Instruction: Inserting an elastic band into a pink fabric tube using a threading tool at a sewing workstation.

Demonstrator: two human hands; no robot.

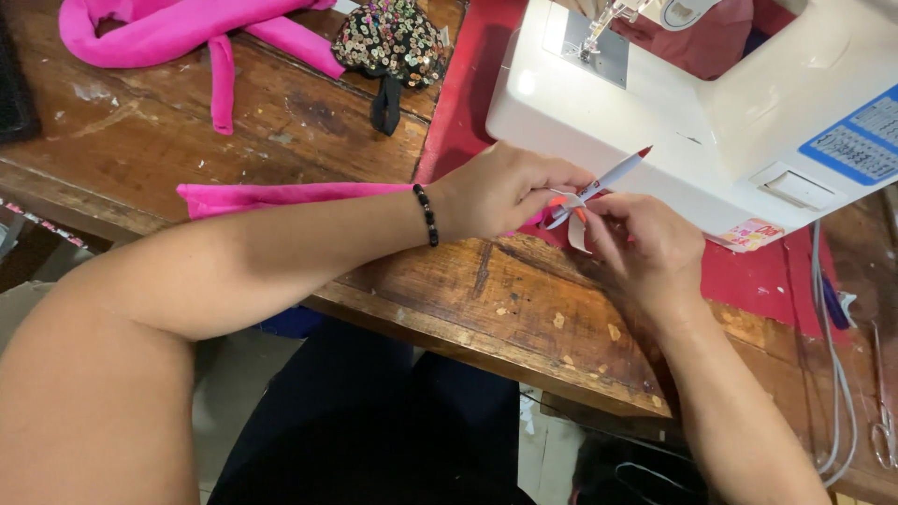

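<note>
Two hands meet in front of a white sewing machine (655, 103). The left hand (496, 192) is curled closed around a white pen with a red tip (613, 175). The pen points up toward 2 o'clock, and its tip lies over the front of the machine. The right hand (645, 248) is just beside the left hand, at about 4 o'clock from it. Its fingers pinch a small strip of white ribbon (572, 224), which hangs down between the two hands. The left wrist wears a black bead bracelet (426, 215).

A flat piece of pink cloth (271, 196) lies on the wooden table (524, 309), at 9 o'clock from the left hand and partly under the arm. More pink fabric (178, 33) is piled at 11 o'clock, far from the hands. A dark sequin piece (393, 42) sits beside it, at 12 o'clock.
</note>
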